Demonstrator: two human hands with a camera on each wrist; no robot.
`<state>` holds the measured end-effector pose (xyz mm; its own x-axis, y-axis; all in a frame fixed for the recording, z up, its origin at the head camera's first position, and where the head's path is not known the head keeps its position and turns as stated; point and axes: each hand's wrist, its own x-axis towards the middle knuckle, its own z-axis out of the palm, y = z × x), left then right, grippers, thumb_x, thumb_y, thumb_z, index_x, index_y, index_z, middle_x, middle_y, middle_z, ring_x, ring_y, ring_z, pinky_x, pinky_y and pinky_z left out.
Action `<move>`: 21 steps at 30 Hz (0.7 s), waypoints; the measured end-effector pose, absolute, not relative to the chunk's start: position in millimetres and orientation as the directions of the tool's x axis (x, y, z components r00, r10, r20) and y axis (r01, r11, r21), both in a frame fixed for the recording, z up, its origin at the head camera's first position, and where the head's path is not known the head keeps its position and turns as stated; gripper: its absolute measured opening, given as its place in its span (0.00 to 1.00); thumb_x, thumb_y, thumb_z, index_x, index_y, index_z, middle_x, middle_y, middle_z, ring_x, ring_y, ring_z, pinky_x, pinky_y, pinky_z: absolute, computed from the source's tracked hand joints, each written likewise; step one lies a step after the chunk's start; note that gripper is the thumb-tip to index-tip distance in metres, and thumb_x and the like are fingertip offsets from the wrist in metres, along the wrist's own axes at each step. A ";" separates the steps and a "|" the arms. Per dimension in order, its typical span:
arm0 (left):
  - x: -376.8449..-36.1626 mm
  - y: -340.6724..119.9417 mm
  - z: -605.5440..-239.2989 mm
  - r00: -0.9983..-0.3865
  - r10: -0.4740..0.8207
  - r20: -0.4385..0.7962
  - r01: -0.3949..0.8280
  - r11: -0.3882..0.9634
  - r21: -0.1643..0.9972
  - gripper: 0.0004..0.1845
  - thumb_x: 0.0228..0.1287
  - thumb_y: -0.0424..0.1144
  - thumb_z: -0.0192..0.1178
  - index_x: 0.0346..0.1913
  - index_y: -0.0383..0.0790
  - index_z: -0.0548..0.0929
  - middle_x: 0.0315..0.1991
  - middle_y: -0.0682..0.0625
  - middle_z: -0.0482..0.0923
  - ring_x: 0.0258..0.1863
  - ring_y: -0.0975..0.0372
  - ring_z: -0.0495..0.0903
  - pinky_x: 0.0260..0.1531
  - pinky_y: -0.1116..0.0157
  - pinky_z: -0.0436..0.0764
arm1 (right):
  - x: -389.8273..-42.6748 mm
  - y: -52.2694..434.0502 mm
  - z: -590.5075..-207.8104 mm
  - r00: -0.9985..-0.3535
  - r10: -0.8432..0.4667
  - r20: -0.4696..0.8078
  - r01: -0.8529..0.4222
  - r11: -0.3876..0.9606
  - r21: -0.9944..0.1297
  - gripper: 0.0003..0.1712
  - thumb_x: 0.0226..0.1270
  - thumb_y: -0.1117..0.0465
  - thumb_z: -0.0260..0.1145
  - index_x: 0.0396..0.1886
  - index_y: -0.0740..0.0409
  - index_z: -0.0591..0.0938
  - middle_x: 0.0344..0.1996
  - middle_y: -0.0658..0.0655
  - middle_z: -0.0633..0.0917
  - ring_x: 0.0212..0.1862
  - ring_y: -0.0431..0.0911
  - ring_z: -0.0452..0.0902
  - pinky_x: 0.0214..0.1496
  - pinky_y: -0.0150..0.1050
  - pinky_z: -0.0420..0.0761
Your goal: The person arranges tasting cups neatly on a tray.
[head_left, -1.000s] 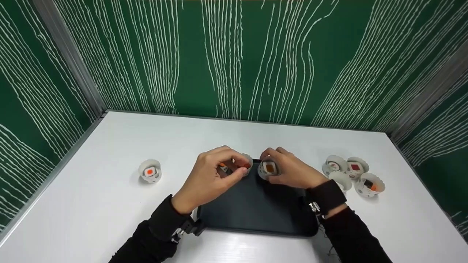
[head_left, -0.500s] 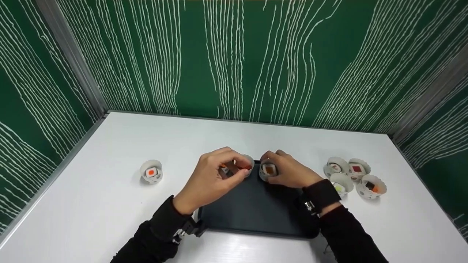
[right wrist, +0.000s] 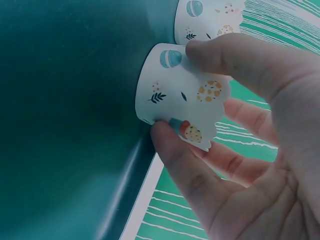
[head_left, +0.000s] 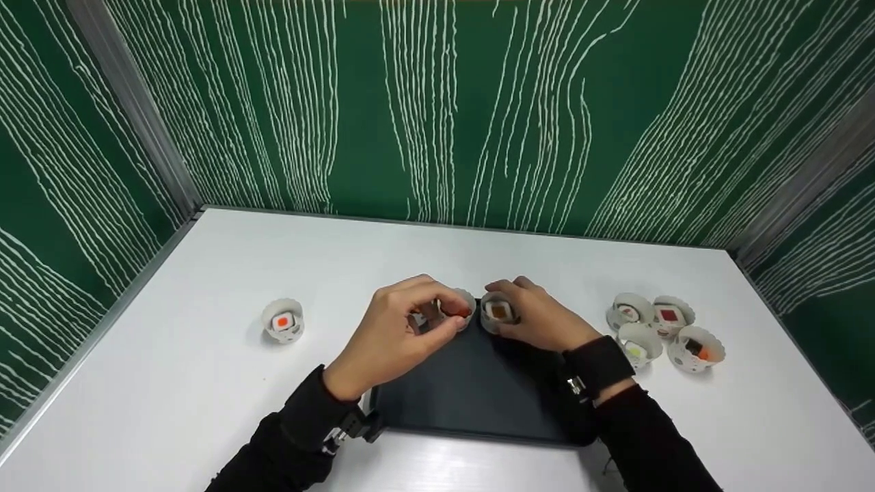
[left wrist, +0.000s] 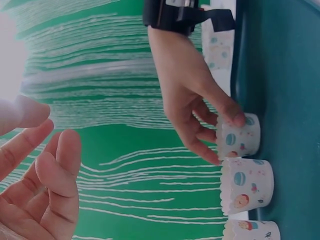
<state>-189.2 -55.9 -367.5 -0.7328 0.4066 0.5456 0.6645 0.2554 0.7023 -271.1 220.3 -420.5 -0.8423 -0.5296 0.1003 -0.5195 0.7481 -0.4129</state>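
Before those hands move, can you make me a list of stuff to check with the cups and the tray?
1. Right hand gripping the patterned paper baking cup: ok.
2. Brown-centred white piece inside that cup: ok.
3. That cup fully down on the dark tray: cannot tell.
4. Left hand free: ok, holding nothing.
5. Clear look into the neighbouring baking cup: not ok, the left hand partly covers it in the head view.
6. Lone baking cup at far left out of the way: ok, apart on the white table.
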 end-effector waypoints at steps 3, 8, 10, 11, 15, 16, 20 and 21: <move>-189.2 -55.9 -367.5 -0.735 0.408 0.543 0.663 0.263 0.701 0.05 0.74 0.38 0.69 0.48 0.48 0.91 0.44 0.55 0.88 0.35 0.68 0.85 0.32 0.62 0.84 | -271.4 220.0 -420.2 -0.844 -0.527 0.102 -0.518 0.749 -0.413 0.34 0.72 0.56 0.75 0.74 0.61 0.77 0.59 0.68 0.83 0.52 0.56 0.81 0.52 0.53 0.82; -188.9 -56.0 -367.3 -0.735 0.411 0.539 0.663 0.266 0.700 0.05 0.74 0.37 0.69 0.48 0.46 0.91 0.45 0.54 0.88 0.36 0.68 0.85 0.31 0.62 0.83 | -271.0 220.3 -419.4 -0.843 -0.527 0.108 -0.520 0.747 -0.414 0.34 0.72 0.56 0.75 0.74 0.61 0.77 0.60 0.68 0.82 0.54 0.57 0.82 0.54 0.54 0.83; -189.0 -55.9 -367.4 -0.736 0.412 0.537 0.661 0.266 0.702 0.05 0.74 0.37 0.69 0.48 0.47 0.91 0.45 0.52 0.88 0.36 0.68 0.85 0.31 0.61 0.83 | -270.8 220.6 -419.2 -0.843 -0.526 0.110 -0.520 0.747 -0.413 0.34 0.72 0.56 0.75 0.73 0.61 0.77 0.60 0.68 0.82 0.53 0.57 0.82 0.53 0.53 0.83; -189.3 -55.8 -367.6 -0.736 0.412 0.537 0.660 0.265 0.703 0.05 0.74 0.37 0.69 0.48 0.47 0.91 0.45 0.52 0.88 0.35 0.68 0.85 0.32 0.60 0.83 | -270.6 220.7 -419.1 -0.843 -0.526 0.111 -0.521 0.748 -0.412 0.34 0.72 0.56 0.76 0.73 0.61 0.77 0.60 0.68 0.82 0.53 0.57 0.82 0.53 0.53 0.83; -190.2 -55.4 -368.4 -0.737 0.413 0.535 0.659 0.262 0.705 0.05 0.74 0.37 0.69 0.48 0.46 0.91 0.45 0.53 0.88 0.35 0.68 0.85 0.35 0.59 0.86 | -269.5 220.7 -418.3 -0.842 -0.526 0.115 -0.523 0.749 -0.407 0.35 0.72 0.54 0.76 0.73 0.61 0.77 0.59 0.68 0.83 0.52 0.56 0.82 0.51 0.52 0.83; -190.5 -55.4 -368.8 -0.736 0.414 0.536 0.660 0.262 0.704 0.05 0.74 0.37 0.69 0.48 0.45 0.91 0.45 0.53 0.88 0.35 0.68 0.85 0.35 0.60 0.86 | -269.0 220.6 -418.0 -0.844 -0.524 0.113 -0.521 0.750 -0.408 0.35 0.72 0.54 0.76 0.73 0.61 0.77 0.59 0.68 0.82 0.52 0.56 0.82 0.51 0.52 0.83; -190.5 -55.6 -369.5 -0.733 0.419 0.536 0.662 0.262 0.702 0.05 0.74 0.37 0.69 0.49 0.46 0.91 0.45 0.53 0.88 0.36 0.67 0.85 0.35 0.64 0.85 | -266.0 221.6 -416.1 -0.847 -0.519 0.116 -0.515 0.747 -0.420 0.36 0.71 0.53 0.76 0.74 0.59 0.77 0.60 0.68 0.82 0.55 0.57 0.83 0.54 0.53 0.83; -190.3 -55.8 -369.7 -0.733 0.421 0.535 0.663 0.264 0.701 0.05 0.74 0.37 0.69 0.49 0.46 0.91 0.45 0.53 0.88 0.36 0.67 0.85 0.35 0.64 0.85 | -265.2 222.2 -415.6 -0.847 -0.518 0.118 -0.515 0.745 -0.424 0.36 0.71 0.54 0.77 0.75 0.59 0.77 0.61 0.68 0.81 0.56 0.58 0.82 0.56 0.53 0.83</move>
<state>-190.3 -55.8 -369.7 -0.7327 0.4210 0.5347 0.6629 0.2641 0.7006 -265.2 222.2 -415.6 -0.8471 -0.5183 0.1179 -0.5149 0.7452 -0.4237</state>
